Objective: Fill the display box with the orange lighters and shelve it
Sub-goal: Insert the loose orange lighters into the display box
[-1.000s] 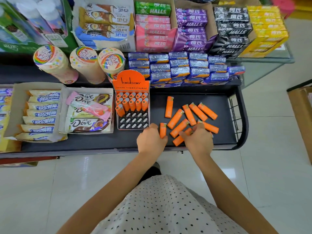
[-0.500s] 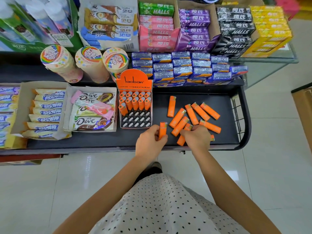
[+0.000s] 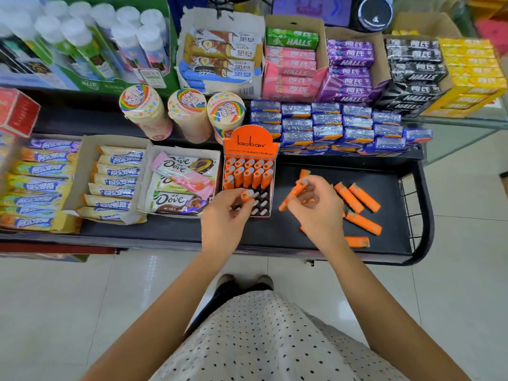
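The orange "laoban" display box (image 3: 250,145) stands on the black shelf tray (image 3: 280,237), its back rows filled with upright orange lighters and its front slots bare. My left hand (image 3: 224,215) holds one orange lighter (image 3: 245,194) upright over the front slots. To the right of the box, my right hand (image 3: 319,209) is raised with an orange lighter (image 3: 295,189) in its fingers. Several loose orange lighters (image 3: 362,198) lie on the tray right of that hand, some partly hidden under it.
Dove chocolate box (image 3: 180,185) sits tight against the display box's left side, with candy boxes (image 3: 115,182) further left. Three round tubs (image 3: 189,114) and blue packs (image 3: 330,127) stand behind. A wire rail (image 3: 412,213) closes the tray's right end.
Both hands have lifted off the tray with a lighter each. The left hand moved left and up to the display box; the right hand rose above the loose pile. The camera moved closer.
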Available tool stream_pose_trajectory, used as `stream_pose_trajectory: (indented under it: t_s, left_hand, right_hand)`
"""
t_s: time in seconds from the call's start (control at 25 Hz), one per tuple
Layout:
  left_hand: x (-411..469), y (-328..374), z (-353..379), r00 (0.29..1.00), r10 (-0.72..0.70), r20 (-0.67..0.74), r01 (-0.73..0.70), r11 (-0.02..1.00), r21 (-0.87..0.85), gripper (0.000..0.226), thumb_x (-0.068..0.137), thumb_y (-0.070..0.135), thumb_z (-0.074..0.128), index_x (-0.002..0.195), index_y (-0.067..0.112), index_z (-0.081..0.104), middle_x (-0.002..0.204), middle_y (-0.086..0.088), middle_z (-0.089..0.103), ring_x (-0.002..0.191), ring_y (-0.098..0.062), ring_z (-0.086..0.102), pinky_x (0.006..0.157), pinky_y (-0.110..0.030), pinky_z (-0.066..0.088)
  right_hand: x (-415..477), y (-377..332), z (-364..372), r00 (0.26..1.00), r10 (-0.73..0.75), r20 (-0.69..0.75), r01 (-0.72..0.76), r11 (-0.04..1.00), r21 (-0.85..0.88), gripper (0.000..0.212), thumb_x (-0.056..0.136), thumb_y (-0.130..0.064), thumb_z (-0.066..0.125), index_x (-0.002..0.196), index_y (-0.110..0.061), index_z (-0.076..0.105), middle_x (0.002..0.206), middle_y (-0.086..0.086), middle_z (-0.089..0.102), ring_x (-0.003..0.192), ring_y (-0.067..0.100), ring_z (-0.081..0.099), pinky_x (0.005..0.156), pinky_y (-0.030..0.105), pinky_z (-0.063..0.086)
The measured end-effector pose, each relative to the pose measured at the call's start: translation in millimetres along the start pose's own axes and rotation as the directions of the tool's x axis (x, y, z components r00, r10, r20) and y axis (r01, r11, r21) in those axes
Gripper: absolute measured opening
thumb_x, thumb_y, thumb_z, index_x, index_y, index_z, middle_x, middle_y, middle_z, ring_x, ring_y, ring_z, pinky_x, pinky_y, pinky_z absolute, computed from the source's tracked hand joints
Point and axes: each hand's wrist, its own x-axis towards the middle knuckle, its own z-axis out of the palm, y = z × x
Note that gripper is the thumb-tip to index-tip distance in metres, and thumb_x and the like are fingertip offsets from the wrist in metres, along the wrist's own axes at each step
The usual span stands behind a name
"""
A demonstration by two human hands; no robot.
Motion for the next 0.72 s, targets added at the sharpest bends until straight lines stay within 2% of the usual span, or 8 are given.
stream_pose_trajectory:
  t_s: [0.08,0.12,0.2,0.32,0.4,0.56,0.72]
  left_hand:
    - [10,-2,-5,0.998,0.012,-0.062,-0.008,0.997,0.075,0.025,0.085,0.023,0.070,0.109,0.014,0.071,0.094,-0.004,0.074,0.077,-0.015,0.067,0.070,-0.020,0.052]
    - [13,-4,-6,0.997,0.006,-0.083,0.005,0.992,0.124,0.027,0.085,0.026,0.070,0.110,0.016,0.071,0.091,-0.004,0.075,0.076,-0.020,0.068,0.070,-0.028,0.054]
    - [19,-6,-6,0.994,0.014,-0.112,0.009,0.979,0.204,0.028,0.084,0.028,0.071,0.110,0.017,0.071,0.088,-0.005,0.077,0.074,-0.024,0.070,0.069,-0.035,0.055]
    - [22,-15,-2,0.981,0.156,-0.115,-0.121,0.957,0.265,0.023,0.080,0.021,0.075,0.100,0.009,0.074,0.083,-0.008,0.078,0.064,-0.026,0.071,0.060,-0.036,0.057]
    - [23,-20,1,0.975,0.194,-0.112,-0.159,0.952,0.262,0.022,0.079,0.018,0.076,0.098,0.007,0.074,0.081,-0.009,0.077,0.062,-0.025,0.071,0.057,-0.034,0.056]
    - [26,-29,4,0.956,0.273,-0.108,-0.232,0.929,0.289,0.020,0.079,0.017,0.075,0.095,0.004,0.073,0.078,-0.009,0.076,0.060,-0.023,0.072,0.052,-0.035,0.055]
    - [30,-34,4,0.894,0.427,-0.137,-0.357,0.863,0.357,0.025,0.082,0.025,0.062,0.089,0.003,0.071,0.078,-0.009,0.074,0.052,-0.023,0.067,0.041,-0.031,0.052]
  right_hand:
    - [7,-8,14,0.997,-0.070,0.041,0.070,0.998,0.004,0.022,0.076,-0.001,0.067,0.088,-0.018,0.059,0.075,0.000,0.064,0.068,0.014,0.064,0.064,0.027,0.054]
    - [10,-10,21,0.995,-0.085,0.058,0.085,0.996,0.002,0.021,0.078,-0.001,0.068,0.093,-0.014,0.062,0.077,-0.001,0.064,0.069,0.010,0.063,0.066,0.026,0.055]
    - [14,-9,37,0.992,-0.088,0.088,0.090,0.996,-0.026,0.024,0.079,-0.003,0.070,0.100,-0.011,0.064,0.083,0.001,0.067,0.074,0.009,0.064,0.069,0.028,0.057]
    - [15,1,56,0.989,-0.115,0.097,0.124,0.988,-0.097,0.027,0.078,-0.008,0.072,0.104,-0.008,0.064,0.088,0.002,0.068,0.080,0.014,0.066,0.071,0.037,0.059]
    - [14,11,65,0.985,-0.153,0.080,0.164,0.976,-0.147,0.030,0.079,-0.011,0.072,0.107,-0.008,0.063,0.091,0.005,0.070,0.082,0.020,0.067,0.071,0.041,0.059]
    - [12,19,77,0.970,-0.237,0.049,0.241,0.944,-0.226,0.024,0.082,-0.014,0.068,0.104,-0.006,0.063,0.093,0.009,0.069,0.082,0.022,0.066,0.070,0.041,0.058]
    - [11,20,80,0.964,-0.264,0.027,0.263,0.934,-0.240,0.027,0.083,-0.013,0.067,0.109,-0.004,0.061,0.099,0.011,0.067,0.087,0.024,0.067,0.074,0.041,0.058]
